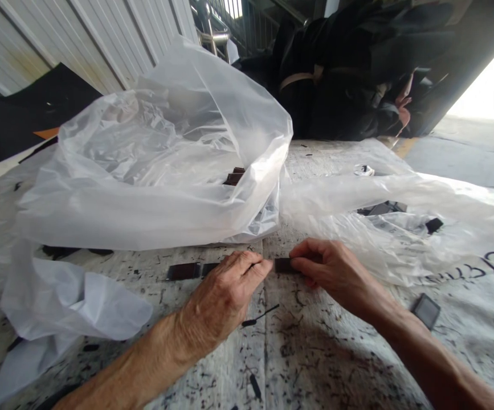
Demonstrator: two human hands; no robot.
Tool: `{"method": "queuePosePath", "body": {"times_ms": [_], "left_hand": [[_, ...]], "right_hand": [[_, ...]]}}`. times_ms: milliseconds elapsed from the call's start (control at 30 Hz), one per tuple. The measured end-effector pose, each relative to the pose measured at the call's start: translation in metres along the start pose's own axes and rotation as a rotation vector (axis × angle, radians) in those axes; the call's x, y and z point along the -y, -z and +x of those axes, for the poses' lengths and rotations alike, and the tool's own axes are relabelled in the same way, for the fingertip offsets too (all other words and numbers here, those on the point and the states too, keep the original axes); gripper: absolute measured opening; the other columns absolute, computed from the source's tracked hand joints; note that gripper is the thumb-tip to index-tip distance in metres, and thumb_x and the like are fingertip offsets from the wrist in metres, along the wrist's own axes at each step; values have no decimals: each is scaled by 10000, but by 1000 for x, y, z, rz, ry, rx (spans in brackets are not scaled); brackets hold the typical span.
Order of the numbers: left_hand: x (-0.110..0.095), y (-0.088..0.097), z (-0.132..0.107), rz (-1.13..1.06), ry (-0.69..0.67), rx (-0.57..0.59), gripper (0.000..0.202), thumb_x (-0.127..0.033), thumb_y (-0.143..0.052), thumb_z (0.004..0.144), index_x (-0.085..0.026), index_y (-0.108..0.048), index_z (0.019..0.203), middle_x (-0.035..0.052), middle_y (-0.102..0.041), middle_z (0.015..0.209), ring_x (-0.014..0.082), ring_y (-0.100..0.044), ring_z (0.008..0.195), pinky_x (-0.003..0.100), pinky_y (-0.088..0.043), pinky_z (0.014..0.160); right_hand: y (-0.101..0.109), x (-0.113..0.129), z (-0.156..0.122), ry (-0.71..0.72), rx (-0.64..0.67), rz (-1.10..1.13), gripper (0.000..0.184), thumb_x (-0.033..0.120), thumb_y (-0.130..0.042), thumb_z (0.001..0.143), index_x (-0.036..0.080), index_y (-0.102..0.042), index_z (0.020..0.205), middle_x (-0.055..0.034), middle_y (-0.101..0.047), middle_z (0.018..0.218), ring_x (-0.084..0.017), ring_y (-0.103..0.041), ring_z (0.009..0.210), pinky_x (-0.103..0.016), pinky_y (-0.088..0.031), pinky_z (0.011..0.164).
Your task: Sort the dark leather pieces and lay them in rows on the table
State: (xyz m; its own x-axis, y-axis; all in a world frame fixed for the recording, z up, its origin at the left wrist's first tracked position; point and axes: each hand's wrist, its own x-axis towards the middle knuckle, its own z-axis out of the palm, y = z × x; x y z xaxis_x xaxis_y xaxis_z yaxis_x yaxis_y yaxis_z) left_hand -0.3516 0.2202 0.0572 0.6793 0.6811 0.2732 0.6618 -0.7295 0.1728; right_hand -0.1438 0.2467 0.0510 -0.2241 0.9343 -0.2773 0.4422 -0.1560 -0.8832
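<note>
My right hand (pixel 336 270) pinches a small dark flat piece (pixel 282 265) just above the worn white work surface (pixel 298 353). My left hand (pixel 225 293) lies beside it, fingers curled together with the fingertips touching the same piece from the left. Two more dark flat pieces (pixel 183 271) lie in a row just left of my left hand. A big clear plastic bag (pixel 165 154) stands open behind my hands, with a few dark pieces (pixel 233 176) inside it.
A second flattened clear bag (pixel 400 205) with dark pieces (pixel 383 208) lies at the right. One dark square piece (pixel 426 310) rests by my right forearm. White plastic sheet (pixel 71 307) lies at the left. A person in dark clothes (pixel 349 74) sits beyond the table.
</note>
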Motion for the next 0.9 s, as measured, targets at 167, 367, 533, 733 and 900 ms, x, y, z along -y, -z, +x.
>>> {"method": "queuePosePath", "body": {"times_ms": [167, 367, 533, 733, 900], "left_hand": [[5, 2, -2, -60, -3, 13, 339, 45, -386, 834, -124, -606, 1028, 74, -602, 979, 176, -554, 969, 317, -498, 897], [4, -1, -2, 7, -42, 36, 324, 14, -394, 849, -121, -597, 1063, 81, -603, 990, 193, -548, 967, 344, -495, 889], [0, -2, 1, 114, -20, 74, 409, 15, -384, 837, -110, -545, 1192, 100, -585, 969, 221, -545, 927, 396, -512, 841], [-4, -5, 3, 232, -44, 75, 420, 13, -427, 802, -124, -572, 1172, 111, -573, 939, 252, -550, 869, 421, -531, 767], [5, -18, 1, 301, -107, -48, 433, 34, -430, 777, -133, -584, 1146, 120, -563, 945, 268, -551, 857, 436, -528, 732]], "right_hand": [[3, -7, 2, -90, -9, 242, 138, 295, -623, 708, 190, -637, 797, 44, -545, 582, -89, -477, 465, -213, -398, 453], [-2, -6, 5, -76, -10, 155, 142, 295, -616, 707, 182, -661, 781, 25, -574, 600, -89, -451, 458, -213, -376, 433], [-6, 0, 4, -2, -40, -33, 151, 280, -567, 732, 182, -678, 761, 12, -594, 603, -116, -478, 500, -224, -363, 468], [-13, 6, -2, 160, -183, -252, 147, 167, -512, 742, 179, -657, 721, -15, -610, 607, -151, -522, 571, -250, -340, 548], [-16, -1, -9, 232, -257, -203, 167, 127, -517, 745, 198, -656, 804, -28, -641, 765, -162, -557, 718, -265, -387, 685]]}}
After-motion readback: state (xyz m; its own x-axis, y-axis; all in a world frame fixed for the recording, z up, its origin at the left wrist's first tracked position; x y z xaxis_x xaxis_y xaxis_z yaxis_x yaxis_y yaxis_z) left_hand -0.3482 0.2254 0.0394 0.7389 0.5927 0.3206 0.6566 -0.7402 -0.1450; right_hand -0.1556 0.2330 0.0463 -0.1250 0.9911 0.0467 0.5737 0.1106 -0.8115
